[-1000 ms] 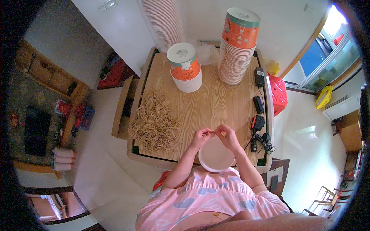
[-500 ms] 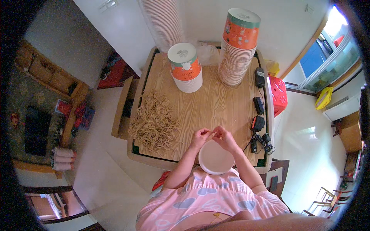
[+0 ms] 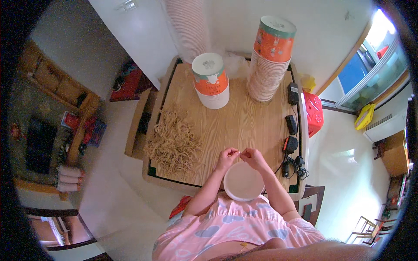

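Observation:
My left hand (image 3: pixel 227 159) and my right hand (image 3: pixel 254 159) meet over the table's front edge, fingertips pinched close together. Whatever lies between the fingers is too small to make out. Just below them, a white round paper bucket (image 3: pixel 244 182) rests against my front at the table edge, its pale circular end facing up between my forearms. To the left of my hands lies a tangled heap of brown twine cords (image 3: pixel 173 143). Further back stands a short upside-down stack of orange, green and white paper buckets (image 3: pixel 211 82).
A taller stack of matching buckets (image 3: pixel 271 56) stands back right, and a long wrapped stack of white ones (image 3: pixel 187 30) back left. Black adapters and cables (image 3: pixel 291 145) line the right edge of the wooden table (image 3: pixel 244 122). A red stool (image 3: pixel 313 114) stands beyond.
The view has shifted slightly, so the table and stacks sit a little lower in the picture. My hands stay pinched near the bucket's rim, with a slightly different finger pose.

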`<state>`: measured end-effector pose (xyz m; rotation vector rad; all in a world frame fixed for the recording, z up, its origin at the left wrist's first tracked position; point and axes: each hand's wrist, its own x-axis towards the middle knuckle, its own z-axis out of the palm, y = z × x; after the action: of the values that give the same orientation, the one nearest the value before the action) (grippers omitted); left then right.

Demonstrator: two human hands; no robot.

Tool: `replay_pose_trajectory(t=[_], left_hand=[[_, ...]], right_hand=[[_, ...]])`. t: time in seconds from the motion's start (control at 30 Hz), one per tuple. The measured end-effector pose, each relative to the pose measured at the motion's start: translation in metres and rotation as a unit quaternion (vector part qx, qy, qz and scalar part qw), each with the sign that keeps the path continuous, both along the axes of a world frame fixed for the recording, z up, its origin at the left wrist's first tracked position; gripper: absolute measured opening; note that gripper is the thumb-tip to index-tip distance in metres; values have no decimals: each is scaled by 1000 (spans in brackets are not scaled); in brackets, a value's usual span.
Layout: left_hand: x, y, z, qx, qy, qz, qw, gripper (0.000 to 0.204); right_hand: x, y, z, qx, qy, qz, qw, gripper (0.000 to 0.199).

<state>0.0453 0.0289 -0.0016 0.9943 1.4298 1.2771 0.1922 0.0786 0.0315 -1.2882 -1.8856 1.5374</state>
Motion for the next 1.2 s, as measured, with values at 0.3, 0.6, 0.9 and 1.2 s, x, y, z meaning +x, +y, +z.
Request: replay_pose_trajectory(t=[0.3, 0.6, 0.9, 1.2], left_hand=[[6, 3, 3, 93, 304, 62, 946, 9], [1, 6, 19, 100, 199, 3, 975, 9], [-14, 25, 40, -15, 274, -66, 959, 33], [-9, 14, 40, 12, 240, -66, 968, 17]], right_hand=[[1, -6, 14, 106, -56, -7, 993, 13], [7, 3, 6, -52, 42, -10, 998, 12], [2, 6, 15, 46, -69, -1, 997, 17], [-1, -1, 21, 82, -61, -71, 992, 16]])
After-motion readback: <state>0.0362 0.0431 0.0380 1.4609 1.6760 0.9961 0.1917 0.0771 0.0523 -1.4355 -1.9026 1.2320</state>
